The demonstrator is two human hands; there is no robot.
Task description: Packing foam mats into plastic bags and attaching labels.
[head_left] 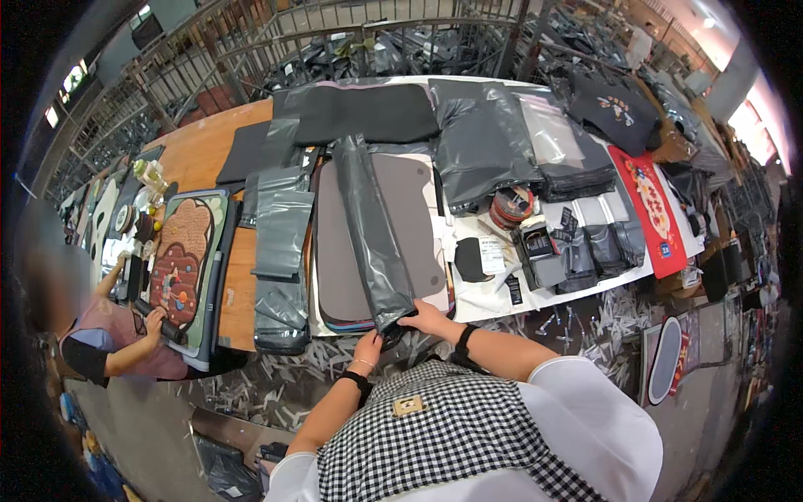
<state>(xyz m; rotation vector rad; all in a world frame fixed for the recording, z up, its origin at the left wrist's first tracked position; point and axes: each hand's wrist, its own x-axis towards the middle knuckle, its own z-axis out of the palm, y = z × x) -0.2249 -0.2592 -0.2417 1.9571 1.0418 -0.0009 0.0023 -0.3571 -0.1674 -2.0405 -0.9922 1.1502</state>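
A long, narrow package wrapped in dark grey plastic (368, 226) lies slanted across a stack of grey-brown mats (335, 251). Its near end hangs toward me over the table edge. My left hand (368, 345) is closed on the left side of that end, its fingers gathered at the plastic. On the other side my right hand (428, 320) grips the same end, thumb and fingers pressed together. What lies inside the wrapping is hidden. The mats under it have rounded corners, and their coloured lower layers show at the near edge.
Grey plastic bags (280, 217) lie left of the mats, and more bags (481, 142) are piled right. Tape rolls (511, 205), a black box (537, 241) and a red mat (648, 209) sit further right. At left a co-worker (125, 335) handles a patterned mat (180, 259). Scraps litter the floor.
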